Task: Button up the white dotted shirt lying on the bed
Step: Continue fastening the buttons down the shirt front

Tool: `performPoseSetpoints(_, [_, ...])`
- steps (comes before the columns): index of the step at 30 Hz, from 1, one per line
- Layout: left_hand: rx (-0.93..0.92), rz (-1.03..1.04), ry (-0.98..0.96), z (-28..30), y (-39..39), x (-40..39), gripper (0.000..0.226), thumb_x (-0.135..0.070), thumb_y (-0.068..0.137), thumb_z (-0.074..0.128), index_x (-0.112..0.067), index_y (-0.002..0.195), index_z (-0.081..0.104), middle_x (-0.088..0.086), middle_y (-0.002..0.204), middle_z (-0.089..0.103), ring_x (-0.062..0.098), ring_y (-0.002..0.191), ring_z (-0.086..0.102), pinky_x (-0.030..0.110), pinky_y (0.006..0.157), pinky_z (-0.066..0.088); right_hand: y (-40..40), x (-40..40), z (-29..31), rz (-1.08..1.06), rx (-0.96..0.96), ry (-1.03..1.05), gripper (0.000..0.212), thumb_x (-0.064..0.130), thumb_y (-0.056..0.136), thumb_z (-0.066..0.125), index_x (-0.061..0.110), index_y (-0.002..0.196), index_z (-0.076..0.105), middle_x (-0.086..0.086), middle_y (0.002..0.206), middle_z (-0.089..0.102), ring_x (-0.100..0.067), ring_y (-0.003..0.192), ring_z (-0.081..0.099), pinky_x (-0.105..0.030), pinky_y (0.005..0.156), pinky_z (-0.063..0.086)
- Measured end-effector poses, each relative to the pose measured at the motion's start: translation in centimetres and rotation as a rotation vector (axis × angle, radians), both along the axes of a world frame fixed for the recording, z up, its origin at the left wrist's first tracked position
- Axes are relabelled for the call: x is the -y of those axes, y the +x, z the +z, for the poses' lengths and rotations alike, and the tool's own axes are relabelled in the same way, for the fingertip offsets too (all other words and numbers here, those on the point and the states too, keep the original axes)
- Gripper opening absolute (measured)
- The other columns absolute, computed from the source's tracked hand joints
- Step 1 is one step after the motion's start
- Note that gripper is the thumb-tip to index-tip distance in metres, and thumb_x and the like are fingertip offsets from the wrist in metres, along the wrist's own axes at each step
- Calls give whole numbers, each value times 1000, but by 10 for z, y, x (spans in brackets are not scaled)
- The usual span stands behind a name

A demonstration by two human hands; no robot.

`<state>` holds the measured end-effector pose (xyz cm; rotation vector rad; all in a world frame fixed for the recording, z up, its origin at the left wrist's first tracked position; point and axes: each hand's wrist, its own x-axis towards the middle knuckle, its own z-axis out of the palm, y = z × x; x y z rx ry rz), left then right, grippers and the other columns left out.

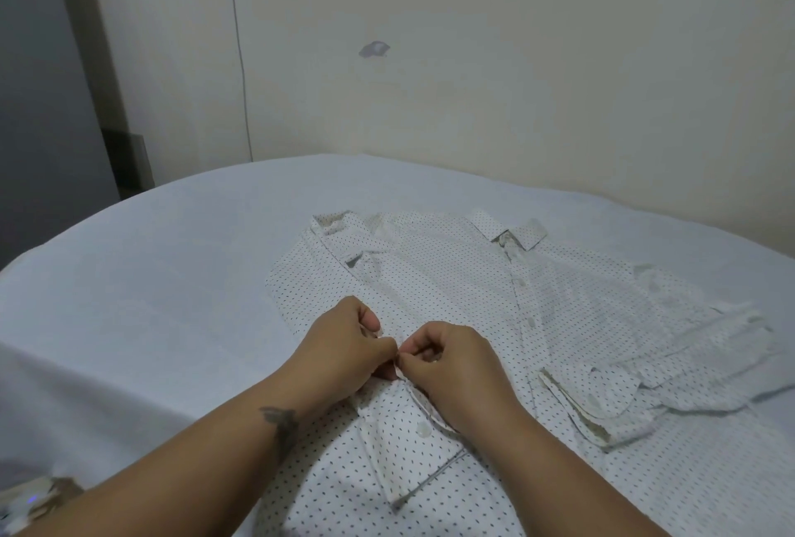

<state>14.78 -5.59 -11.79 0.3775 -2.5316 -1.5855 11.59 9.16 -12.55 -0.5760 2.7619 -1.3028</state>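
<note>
On the bed (172,261) the white dotted shirt (430,278) lies spread flat, collar (507,231) toward the wall. Both hands are pinched on the placket, left hand (348,347) and right hand (456,368) meeting fingertip to fingertip near the middle. 1 loose button (423,429) shows just below them. Honestly the risk is the button slipping back out of the hole if the fabric bunches, or getting matched to the wrong hole so the front ends up crooked.
</note>
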Motion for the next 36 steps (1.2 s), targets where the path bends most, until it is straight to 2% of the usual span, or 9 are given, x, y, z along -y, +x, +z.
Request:
performPoseSetpoints(5, [-3,-5,-45,-2,1,1,17,-14,83,65,-17,91,50,-4,62,74,5,57,70,19,45,44,1,1,1,-6,-27,37,8,35,81,72,29,77,67,12,67,68,3,55,58,-24,57,51])
performPoseSetpoints(9, [-15,7,-51,-2,2,2,20,-20,78,69,-18,88,52,-1,66,74,0,52,66,13,38,40,2,1,0,-7,-41,56,9,36,81,71,30,78,65,13,68,67,1,56,58,-25,58,52])
performPoseSetpoints(16, [-32,32,-98,-6,-1,3,22,-22,75,71,-20,87,53,2,72,73,4,47,57,13,38,37,5,3,-1,-11,-130,151,10,36,83,67,36,77,58,12,71,66,0,57,54,-24,55,48])
performPoseSetpoints(23, [-23,29,-132,-8,-2,3,19,-19,74,68,-23,85,53,-5,64,64,3,45,52,17,42,39,9,7,0,-7,-220,242,7,37,86,62,33,81,59,10,74,67,-4,64,58,-27,57,48])
performPoseSetpoints(26, [-27,19,-113,-7,-1,4,20,-24,72,69,-23,85,54,-6,63,62,-2,41,49,14,40,37,11,8,0,-14,-264,278,5,34,87,59,29,84,60,9,74,65,-9,66,59,-30,57,48])
performPoseSetpoints(28, [-19,4,-103,-6,0,4,21,-25,72,69,-23,86,54,-4,65,65,-1,45,51,15,43,38,12,9,0,-15,-278,286,6,33,87,57,28,85,60,8,76,65,-10,67,59,-31,58,48])
performPoseSetpoints(31, [-3,-15,-102,-4,1,4,20,-16,76,67,-23,89,53,3,73,72,6,54,60,20,48,44,11,9,-1,-12,-310,299,9,36,90,56,29,87,59,10,80,65,-9,70,59,-28,58,47])
performPoseSetpoints(33, [-7,-31,-101,-3,2,4,21,-13,77,66,-23,90,52,1,70,70,1,47,56,17,45,42,11,8,-3,-3,-311,290,10,39,91,56,29,88,60,10,81,64,-7,70,58,-26,58,45])
performPoseSetpoints(36, [-13,-44,-101,-3,2,4,24,-13,78,67,-25,91,50,-3,65,67,0,42,50,18,46,40,7,6,-4,14,-209,203,7,38,92,59,32,88,61,13,77,64,-3,69,57,-24,60,47])
